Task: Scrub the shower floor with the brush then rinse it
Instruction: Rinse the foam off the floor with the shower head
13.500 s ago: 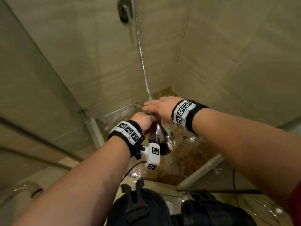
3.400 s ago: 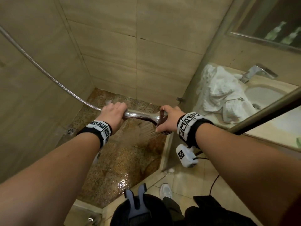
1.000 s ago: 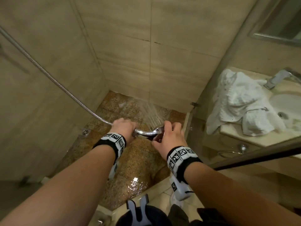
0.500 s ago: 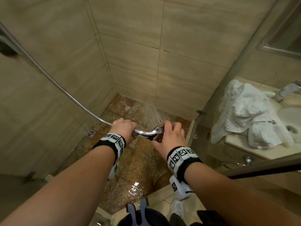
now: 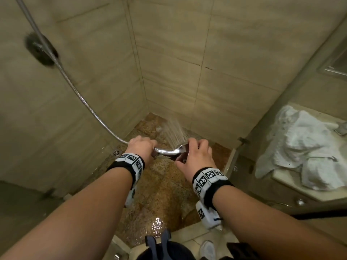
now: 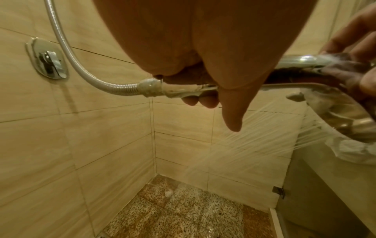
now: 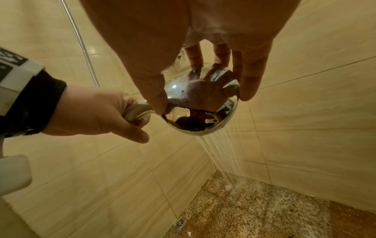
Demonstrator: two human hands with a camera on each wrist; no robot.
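My left hand (image 5: pixel 141 147) (image 7: pixel 95 112) grips the chrome handle of the shower head (image 5: pixel 170 151) (image 6: pixel 203 90). My right hand (image 5: pixel 196 156) holds the round chrome head (image 7: pixel 201 103) with thumb and fingers around its rim. Water sprays from the head toward the far corner of the speckled brown shower floor (image 5: pixel 161 186) (image 7: pixel 254 214) (image 6: pixel 183 217). The ribbed metal hose (image 5: pixel 75 87) (image 6: pixel 67 53) runs up the left wall. No brush is in view.
A chrome valve plate (image 5: pixel 40 50) (image 6: pixel 47 62) sits on the left tiled wall. A round floor drain (image 5: pixel 116 152) (image 7: pixel 180 223) lies near the left wall. Behind the glass panel at right, white towels (image 5: pixel 304 147) lie on a sink counter. The shower's raised curb (image 5: pixel 195 235) is below my arms.
My view has tilted up a little, showing more of the left wall and valve. Both hands keep the same hold and the spray still hits the far corner.
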